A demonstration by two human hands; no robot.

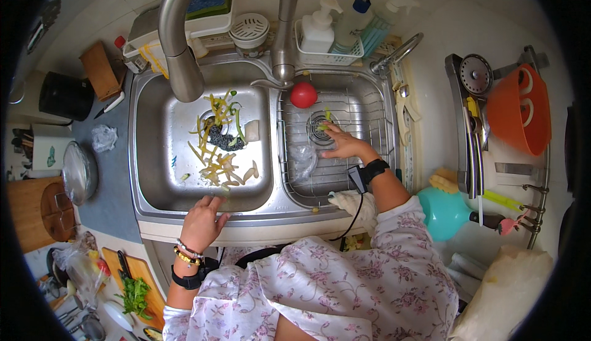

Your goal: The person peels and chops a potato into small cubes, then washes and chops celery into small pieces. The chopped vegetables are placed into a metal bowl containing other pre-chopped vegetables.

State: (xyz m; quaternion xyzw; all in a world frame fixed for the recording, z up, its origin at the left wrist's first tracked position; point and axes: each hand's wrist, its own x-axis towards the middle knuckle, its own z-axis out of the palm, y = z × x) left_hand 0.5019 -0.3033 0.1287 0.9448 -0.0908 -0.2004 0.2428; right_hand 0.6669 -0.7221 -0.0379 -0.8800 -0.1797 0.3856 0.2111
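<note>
My right hand (346, 143) reaches over the wire rack (364, 121) in the right basin. Its fingertips are at a small green vegetable scrap (322, 127) above the drain strainer (316, 133), with the thumb held apart. Close to the thumb lies a crumpled clear plastic bag (304, 162). A red tomato (303, 95) rests at the rack's back left. My left hand (203, 223) is over the left basin's front rim, fingers apart, below a pale scrap (225, 187). Yellowish peelings (220, 168) and a dark mesh scrubber (225, 139) lie in the left basin (157, 156).
The faucet (184, 73) arches over the left basin. Behind the right basin, a white basket (330, 57) holds several bottles. A cloth (358, 205) hangs over the front edge. At left are a paring knife (113, 103) and a covered bowl (79, 173); knives (473, 156) hang at right.
</note>
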